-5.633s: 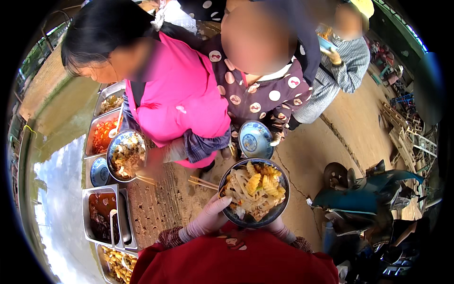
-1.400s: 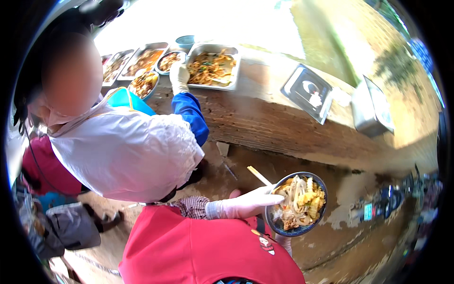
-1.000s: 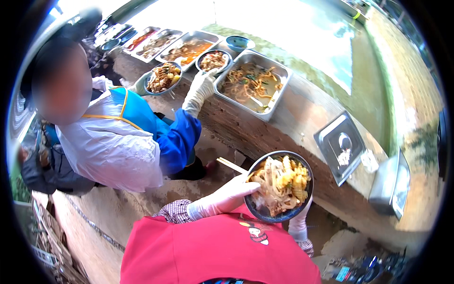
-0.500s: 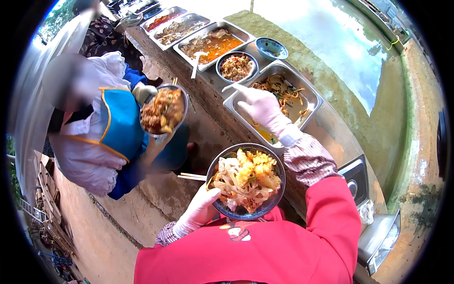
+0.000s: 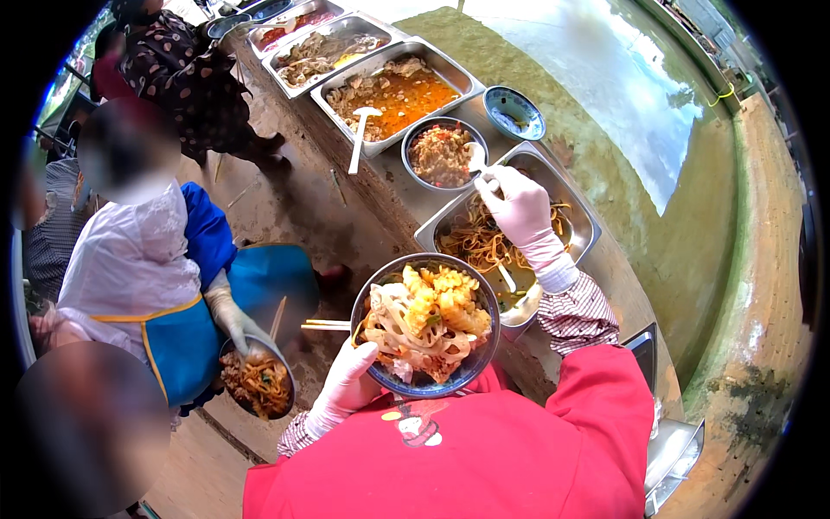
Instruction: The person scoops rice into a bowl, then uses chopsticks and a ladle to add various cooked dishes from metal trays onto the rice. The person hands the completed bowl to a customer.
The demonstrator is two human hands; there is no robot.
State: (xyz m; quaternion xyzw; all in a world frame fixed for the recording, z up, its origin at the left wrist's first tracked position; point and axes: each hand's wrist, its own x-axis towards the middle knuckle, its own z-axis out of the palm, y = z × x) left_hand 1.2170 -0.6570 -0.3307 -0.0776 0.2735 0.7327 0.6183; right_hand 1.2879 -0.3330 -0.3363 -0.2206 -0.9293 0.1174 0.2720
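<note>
My left hand, in a white glove, grips a dark-rimmed bowl from its lower left side, thumb near the rim. Sliced lotus root and yellow battered pieces fill it. Pale chopsticks stick out to the left of this bowl. My gloved right hand is closed in a pinch on the handle of a white spoon, at the right rim of a bowl of minced food. Below my right hand lies a steel tray of noodles with a pale utensil in it.
More steel trays run away along the ledge; one of orange-red stew holds a white ladle. A blue patterned bowl stands by the water. At left, a person in a blue apron holds a noodle bowl; others stand nearby.
My right hand has gone from an outstretched finger to a pinch on the spoon, and sits slightly farther right. My bowl has shifted a little left. The co-worker's bowl has moved down and nearer.
</note>
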